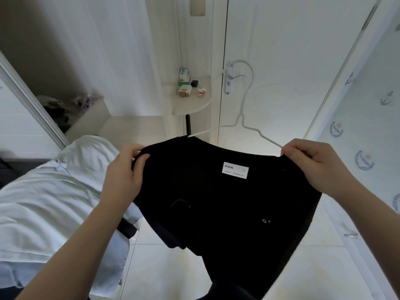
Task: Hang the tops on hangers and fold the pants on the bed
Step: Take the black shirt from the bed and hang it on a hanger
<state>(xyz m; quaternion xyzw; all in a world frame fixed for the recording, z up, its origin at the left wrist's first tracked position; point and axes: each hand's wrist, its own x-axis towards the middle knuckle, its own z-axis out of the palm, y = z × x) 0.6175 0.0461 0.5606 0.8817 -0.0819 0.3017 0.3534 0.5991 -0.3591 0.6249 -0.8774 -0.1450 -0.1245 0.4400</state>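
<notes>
Black top, held up in the centre of the frame above the floor tiles and to the right of the bed, with a white wire hanger partly entered into its neck opening. The left hand is clamped on the collar edge at the left, thumb laid over the cloth and fingers curled behind it. The right hand pinches the collar edge at the right, apparently together with the hanger arm where it passes under the fabric.

The garment is judged soft, limp and light: it sags between the two grips and falls in folds toward the lower edge of the frame. No stiffness of its own can be relied upon, so hold is best taken at the collar and shoulder seams, and the cloth drawn over each hanger arm in turn. The hanger is judged thin, light and rather slippery, liable to swing or slide out if only the cloth is gripped.

A white label marks the inside back of the neck; its small print cannot be read. Both hanger ends are hidden inside the fabric. The sleeves cannot be told apart among the black folds, and the hem is cut off at the bottom. Whether the hook rests on the door handle behind it or hangs free cannot be told.
</notes>
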